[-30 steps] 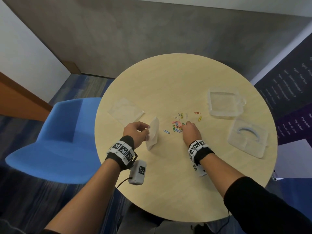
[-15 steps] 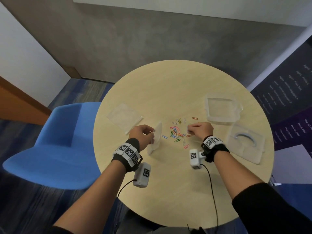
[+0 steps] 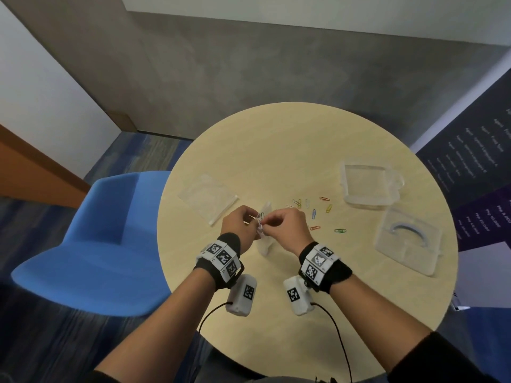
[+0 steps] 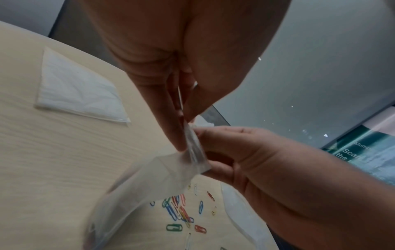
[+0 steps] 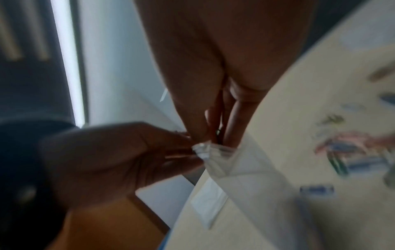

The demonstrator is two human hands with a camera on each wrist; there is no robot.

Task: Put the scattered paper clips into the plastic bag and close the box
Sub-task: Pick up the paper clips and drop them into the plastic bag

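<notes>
Round table [image 3: 276,150]: bag [image 3: 264,239] held up left of clips [image 3: 313,214], mouth pinched by left hand [image 3: 239,226]; right hand [image 3: 286,226] pinching clips into it. Keep mouth wide, release low inside.

In the right wrist view the paper clips [image 5: 350,152] on the table [image 5: 288,101] are smeared into coloured blurs, the plastic bag [image 4: 149,182] blurs toward its lower end in the left wrist view, and whatever the right hand [image 3: 284,228] pinches is hidden by its fingers.
</notes>
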